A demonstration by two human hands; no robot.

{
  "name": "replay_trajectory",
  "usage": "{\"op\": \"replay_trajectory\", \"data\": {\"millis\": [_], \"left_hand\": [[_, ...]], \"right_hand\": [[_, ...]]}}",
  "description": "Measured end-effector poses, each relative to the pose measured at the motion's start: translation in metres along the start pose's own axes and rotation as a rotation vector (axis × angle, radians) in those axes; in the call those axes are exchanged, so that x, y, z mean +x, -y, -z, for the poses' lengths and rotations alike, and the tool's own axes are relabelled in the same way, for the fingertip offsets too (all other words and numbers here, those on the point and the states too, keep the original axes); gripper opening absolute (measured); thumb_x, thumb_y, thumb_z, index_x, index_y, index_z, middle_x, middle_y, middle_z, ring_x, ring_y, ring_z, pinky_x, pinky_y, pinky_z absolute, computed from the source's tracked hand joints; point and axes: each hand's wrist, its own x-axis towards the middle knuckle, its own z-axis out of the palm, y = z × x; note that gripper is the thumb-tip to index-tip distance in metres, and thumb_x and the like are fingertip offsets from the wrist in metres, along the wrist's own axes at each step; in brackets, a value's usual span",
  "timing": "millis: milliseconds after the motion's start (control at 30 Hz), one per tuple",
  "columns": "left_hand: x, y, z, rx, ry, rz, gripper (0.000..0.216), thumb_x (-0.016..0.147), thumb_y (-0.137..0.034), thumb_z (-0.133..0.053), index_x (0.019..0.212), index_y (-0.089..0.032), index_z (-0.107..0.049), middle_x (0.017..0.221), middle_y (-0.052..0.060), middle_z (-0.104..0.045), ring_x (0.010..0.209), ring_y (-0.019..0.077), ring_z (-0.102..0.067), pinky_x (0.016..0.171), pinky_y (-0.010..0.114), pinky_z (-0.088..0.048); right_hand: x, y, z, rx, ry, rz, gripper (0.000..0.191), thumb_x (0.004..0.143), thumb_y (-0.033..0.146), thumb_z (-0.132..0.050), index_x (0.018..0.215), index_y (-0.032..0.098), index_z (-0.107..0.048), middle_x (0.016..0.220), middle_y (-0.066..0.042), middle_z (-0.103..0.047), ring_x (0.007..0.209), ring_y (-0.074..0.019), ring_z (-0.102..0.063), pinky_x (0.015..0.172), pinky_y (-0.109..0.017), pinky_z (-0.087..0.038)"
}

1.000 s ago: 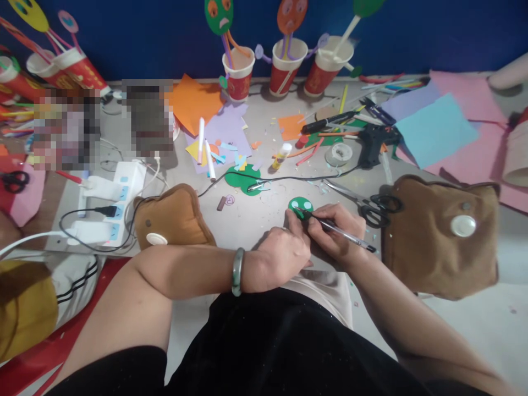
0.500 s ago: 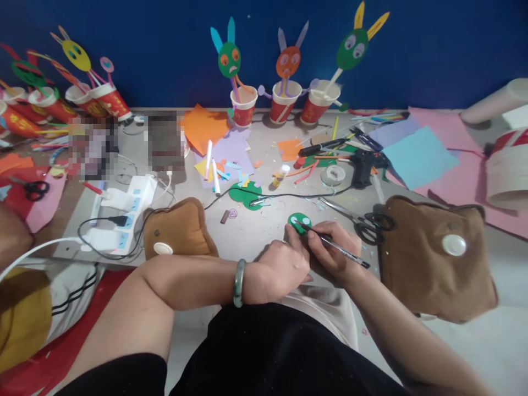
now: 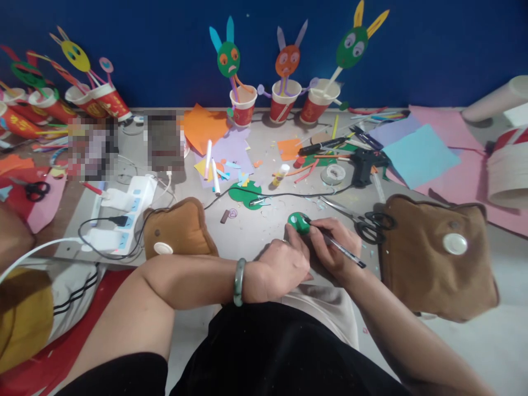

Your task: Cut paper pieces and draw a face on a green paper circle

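Observation:
A green paper circle (image 3: 294, 226) with two pale blue spots lies on the table in front of me. My left hand (image 3: 284, 267), its fingers curled, holds the circle's near edge down with a fingertip. In my right hand (image 3: 336, 247) is a black-and-clear pen (image 3: 346, 253), gripped between thumb and fingers. The pen's tip is at the right-hand pale spot, partly covered by my fingers. Open metal scissors (image 3: 371, 227) with black handles lie just right of my right hand. Beyond the circle rests a larger green paper piece (image 3: 245, 193) with a pen cap on it.
A black glue gun (image 3: 363, 166) trails its cord across the table. Nearby are a glue stick (image 3: 280, 175), tape roll (image 3: 333, 174) and paper scraps. Brown cushions (image 3: 437, 264) flank me. Paper-cup puppets (image 3: 284, 102) line the back; a power strip (image 3: 134, 214) is left.
The pen's tip has shifted slightly right, from between the pale spots to the right-hand one. My left hand stays in place on the circle.

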Motion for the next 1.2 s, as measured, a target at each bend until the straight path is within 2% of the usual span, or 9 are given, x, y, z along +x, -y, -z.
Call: {"op": "replay_trajectory", "data": {"millis": [367,567,767,933,1067,1200], "left_hand": [[0.0006,0.0,0.0006,-0.02,0.015,0.003,0.089,0.109,-0.06,-0.055,0.165,0.007,-0.042,0.156,0.047,-0.053,0.104,0.0304,-0.083,0.077,0.033,-0.066],[0.0007,-0.0004,-0.0011,-0.01,-0.009,0.0,0.086,0.108,-0.06,-0.057,0.163,0.005,-0.047,0.155,0.046,-0.055,0.103,0.0313,-0.083,0.078,0.034,-0.066],[0.0,-0.001,-0.0016,-0.027,-0.029,0.023,0.083,0.108,-0.059,-0.057,0.163,0.003,-0.049,0.155,0.045,-0.056,0.103,0.0327,-0.083,0.074,0.035,-0.066],[-0.0006,-0.0016,-0.0014,-0.004,-0.035,0.029,0.084,0.108,-0.06,-0.058,0.162,0.004,-0.05,0.154,0.045,-0.057,0.102,0.0331,-0.084,0.071,0.035,-0.065],[-0.0006,-0.0025,-0.0013,0.024,-0.048,0.028,0.087,0.108,-0.061,-0.056,0.162,0.007,-0.049,0.152,0.046,-0.057,0.102,0.0331,-0.084,0.071,0.034,-0.065],[-0.0011,-0.0034,-0.0014,0.033,-0.045,0.034,0.086,0.108,-0.06,-0.057,0.162,0.006,-0.049,0.149,0.045,-0.06,0.094,0.0309,-0.084,0.07,0.034,-0.064]], "right_hand": [[0.0002,0.0016,0.0018,0.029,0.036,0.0,0.004,0.101,0.027,-0.067,0.101,0.026,-0.071,0.086,-0.003,-0.082,0.064,-0.0186,-0.076,0.059,-0.029,-0.059],[-0.0006,0.0008,0.0016,0.04,0.034,-0.012,0.003,0.099,0.025,-0.068,0.101,0.026,-0.071,0.084,-0.002,-0.081,0.064,-0.0181,-0.076,0.06,-0.029,-0.061],[0.0019,0.0037,0.0007,0.052,0.021,-0.025,0.01,0.097,0.023,-0.072,0.099,0.032,-0.072,0.081,-0.003,-0.08,0.06,-0.0198,-0.072,0.055,-0.033,-0.06],[0.0033,0.0037,-0.0009,0.091,-0.009,-0.005,0.004,0.094,0.023,-0.075,0.096,0.027,-0.074,0.079,-0.002,-0.078,0.06,-0.0178,-0.071,0.055,-0.031,-0.059],[0.0031,0.0036,0.0,0.104,0.007,-0.066,0.001,0.095,0.025,-0.074,0.094,0.026,-0.075,0.08,-0.003,-0.078,0.06,-0.0181,-0.071,0.057,-0.032,-0.06],[0.0034,0.0031,-0.0006,0.096,0.005,-0.036,0.002,0.094,0.024,-0.074,0.095,0.026,-0.075,0.081,-0.003,-0.079,0.061,-0.0176,-0.07,0.056,-0.031,-0.058]]}}
